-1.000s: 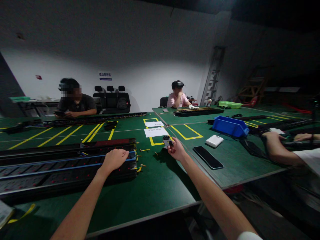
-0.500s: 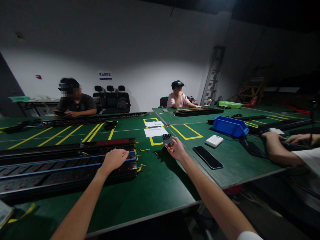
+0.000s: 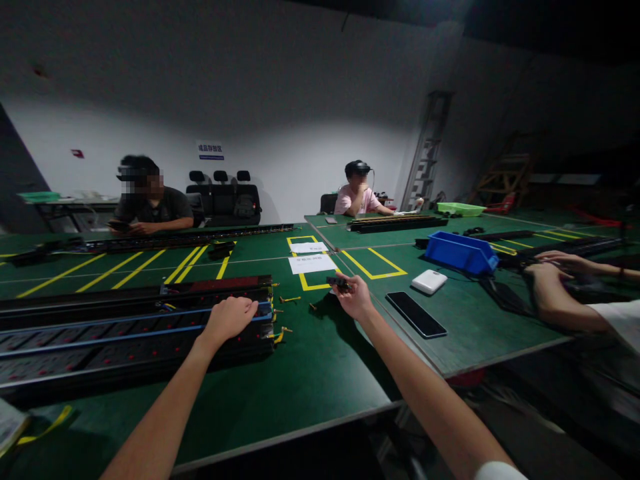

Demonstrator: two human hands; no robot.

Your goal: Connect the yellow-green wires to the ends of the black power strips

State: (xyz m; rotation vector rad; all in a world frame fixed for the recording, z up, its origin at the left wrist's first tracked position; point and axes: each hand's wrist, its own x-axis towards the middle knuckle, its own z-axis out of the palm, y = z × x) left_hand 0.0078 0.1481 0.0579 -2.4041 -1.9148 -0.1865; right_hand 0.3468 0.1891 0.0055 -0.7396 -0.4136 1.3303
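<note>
My left hand (image 3: 231,317) lies over the end of a long black power strip (image 3: 135,350) with blue edges and red dots. Its fingers are bent together over the strip, the tips partly hidden. Yellow-green wires (image 3: 283,335) with metal ends stick out of the strip's end. Above the table, my right hand (image 3: 356,299) pinches a small black part (image 3: 341,285), now seen nearly edge-on, between thumb and fingers. A tiny loose piece (image 3: 313,307) rests on the green table (image 3: 300,393) between my hands.
Right of my hand lie a dark phone (image 3: 416,315), a white box-shaped device (image 3: 429,281) and a blue bin (image 3: 461,253). White papers (image 3: 313,264) lie ahead. A co-worker's hands (image 3: 550,273) are at the right; two people sit across the table.
My right hand has turned the black part from its face showing to nearly edge-on. My left hand has stayed put. The co-worker's hands at the right have shifted.
</note>
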